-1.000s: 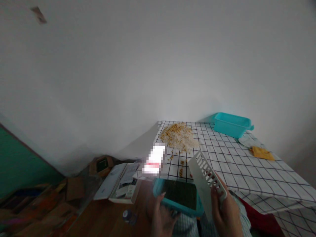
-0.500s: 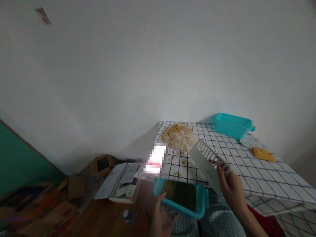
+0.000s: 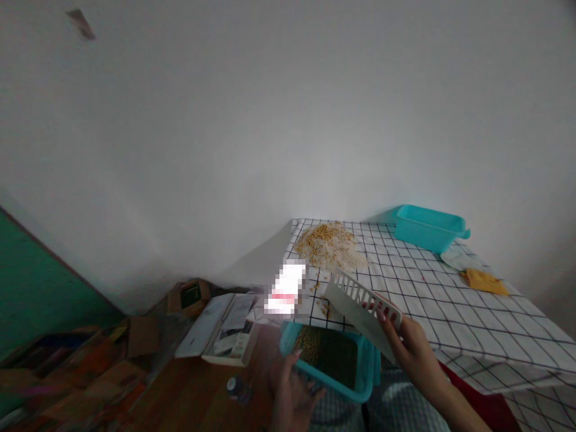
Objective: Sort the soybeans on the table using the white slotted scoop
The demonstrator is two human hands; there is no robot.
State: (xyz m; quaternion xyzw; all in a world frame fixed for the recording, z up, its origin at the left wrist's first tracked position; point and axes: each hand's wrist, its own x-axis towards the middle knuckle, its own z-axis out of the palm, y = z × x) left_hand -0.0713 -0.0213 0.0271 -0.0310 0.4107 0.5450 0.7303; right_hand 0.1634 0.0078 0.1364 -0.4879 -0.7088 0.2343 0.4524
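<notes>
My left hand is closed on the near left side of a teal plastic basin, thumb over its rim. Inside lie yellowish beans at the left and a wider dark greenish layer that looks like small grains. In my right hand is a white slotted plastic piece, gripped by its slotted edge and tilted over the table's front edge, just above the basin's far right side. Beyond it, a pile of yellow beans mixed with whitish grains is spread on the checked tablecloth. A few loose beans lie nearer the edge.
A second teal basin stands at the back right, near a clear bag and a yellow cloth. A blurred-out bright screen is at the table's left edge. An open box, a bottle and cartons lie at lower left.
My right hand has moved left with the white slotted piece, which now reaches across the loose beans near the table edge. My left hand and the basin have hardly moved.
</notes>
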